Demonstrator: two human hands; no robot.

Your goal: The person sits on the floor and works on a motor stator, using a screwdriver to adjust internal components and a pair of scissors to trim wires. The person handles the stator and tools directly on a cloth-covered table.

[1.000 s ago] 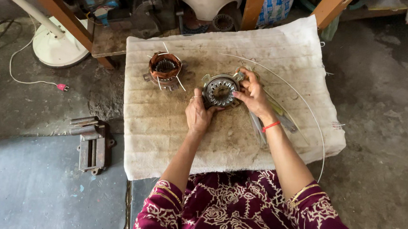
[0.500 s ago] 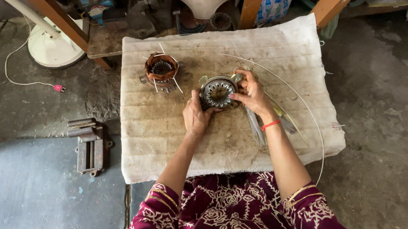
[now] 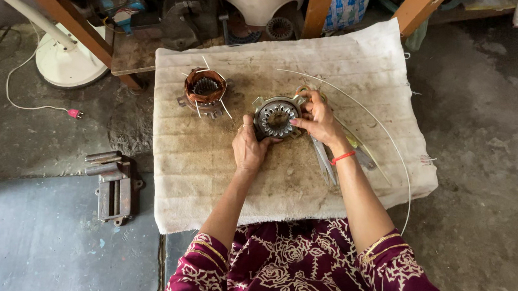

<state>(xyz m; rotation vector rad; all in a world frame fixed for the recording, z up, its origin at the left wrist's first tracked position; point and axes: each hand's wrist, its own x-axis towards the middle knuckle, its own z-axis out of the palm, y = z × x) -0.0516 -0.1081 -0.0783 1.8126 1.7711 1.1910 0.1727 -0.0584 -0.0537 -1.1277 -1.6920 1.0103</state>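
Observation:
A round metal motor stator (image 3: 276,116) with bare slotted teeth lies on a stained white cloth (image 3: 209,178). My left hand (image 3: 249,150) grips its near-left edge. My right hand (image 3: 317,119) holds its right side, fingertips at the rim. A second stator (image 3: 204,90) wound with copper coils and thin white strips sticking out sits on the cloth to the left, apart from both hands. A long thin white wire (image 3: 385,141) arcs over the cloth to the right of my right arm.
A metal bracket part (image 3: 113,184) lies on the grey floor at the left. A white fan base (image 3: 66,62) with a cord and red plug (image 3: 74,114) stands at the far left. Wooden legs and clutter line the back. Pale strips (image 3: 324,161) lie under my right wrist.
The view has drifted slightly. Both hands stay on the bare stator, with only small shifts of the fingers.

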